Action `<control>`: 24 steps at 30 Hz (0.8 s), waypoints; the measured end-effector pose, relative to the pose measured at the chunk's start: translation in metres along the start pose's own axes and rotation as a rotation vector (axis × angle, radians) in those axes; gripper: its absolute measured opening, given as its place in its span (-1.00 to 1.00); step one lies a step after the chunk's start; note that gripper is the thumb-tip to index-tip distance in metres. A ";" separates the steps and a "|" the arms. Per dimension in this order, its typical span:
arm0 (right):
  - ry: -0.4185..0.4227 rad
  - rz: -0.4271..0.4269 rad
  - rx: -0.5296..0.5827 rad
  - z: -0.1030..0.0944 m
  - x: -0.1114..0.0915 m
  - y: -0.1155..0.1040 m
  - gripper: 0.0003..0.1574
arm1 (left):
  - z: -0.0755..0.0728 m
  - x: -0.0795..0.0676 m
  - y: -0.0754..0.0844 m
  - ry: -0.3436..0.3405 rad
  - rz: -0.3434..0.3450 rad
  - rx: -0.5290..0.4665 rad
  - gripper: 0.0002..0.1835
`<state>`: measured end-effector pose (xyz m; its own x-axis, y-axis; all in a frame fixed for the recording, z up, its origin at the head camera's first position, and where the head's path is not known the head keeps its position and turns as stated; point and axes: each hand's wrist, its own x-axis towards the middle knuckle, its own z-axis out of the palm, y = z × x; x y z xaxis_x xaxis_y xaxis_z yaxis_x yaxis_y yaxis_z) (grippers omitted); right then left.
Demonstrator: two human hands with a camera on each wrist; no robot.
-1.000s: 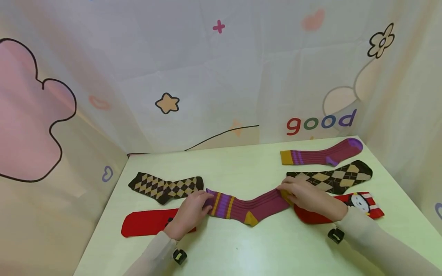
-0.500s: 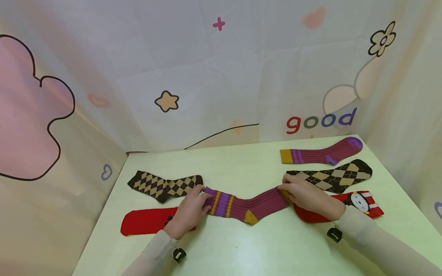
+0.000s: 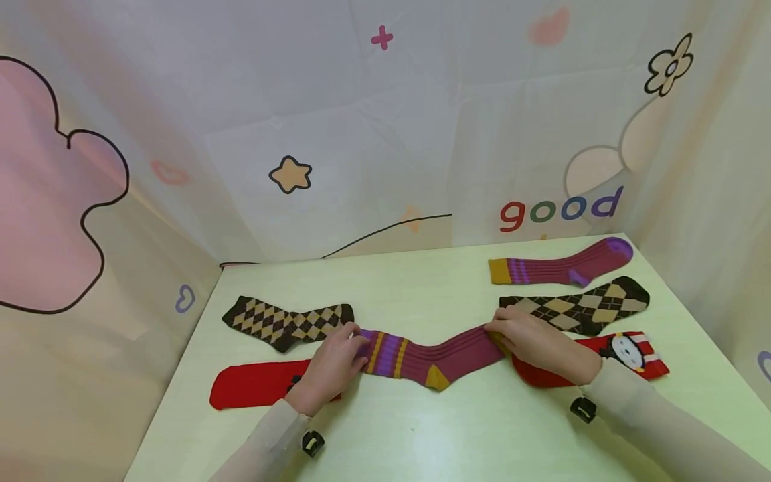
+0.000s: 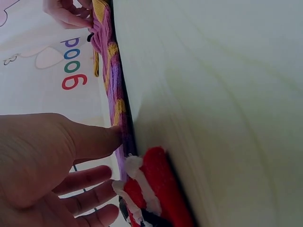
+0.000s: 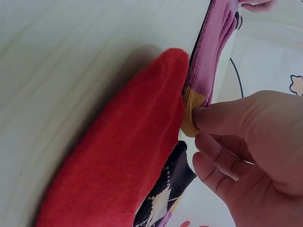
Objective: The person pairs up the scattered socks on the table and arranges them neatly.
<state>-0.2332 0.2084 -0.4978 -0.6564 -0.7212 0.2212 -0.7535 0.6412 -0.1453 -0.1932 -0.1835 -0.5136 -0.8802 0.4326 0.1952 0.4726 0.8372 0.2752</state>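
In the head view, a maroon ribbed sock (image 3: 421, 361) with purple and mustard stripes lies stretched out between both hands. My left hand (image 3: 330, 368) has thumb and fingertips at its purple cuff; in the left wrist view the thumb (image 4: 102, 141) lies against that cuff. At the other end, my right hand (image 3: 539, 338) pinches the mustard toe (image 5: 191, 106) between thumb and fingers. A red sock (image 3: 259, 385) is partly hidden under the left forearm. Another red sock (image 3: 626, 353), with a white cartoon face, lies partly behind the right hand.
An argyle sock (image 3: 289, 325) lies at the left, its end near the left hand. On the right, a second argyle sock (image 3: 578, 309) lies beyond the right hand, with a maroon sock (image 3: 542, 271) with mustard cuff behind it. A printed curtain (image 3: 385, 134) hangs behind the pale table (image 3: 458, 435).
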 end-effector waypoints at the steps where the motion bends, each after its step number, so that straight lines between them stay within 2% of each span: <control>1: -0.006 0.005 -0.001 0.000 0.000 0.000 -0.70 | 0.000 0.000 0.000 -0.001 0.005 0.002 -0.72; 11: -0.042 0.041 -0.011 0.000 -0.001 -0.002 -0.70 | 0.002 0.000 0.000 -0.006 0.028 0.002 -0.78; 24: -0.035 0.036 -0.009 0.000 -0.001 -0.005 -0.71 | 0.002 0.000 -0.001 -0.003 0.045 0.006 -0.81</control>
<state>-0.2294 0.2061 -0.4972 -0.6843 -0.7062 0.1816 -0.7289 0.6694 -0.1436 -0.1943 -0.1837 -0.5159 -0.8582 0.4709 0.2044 0.5114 0.8190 0.2601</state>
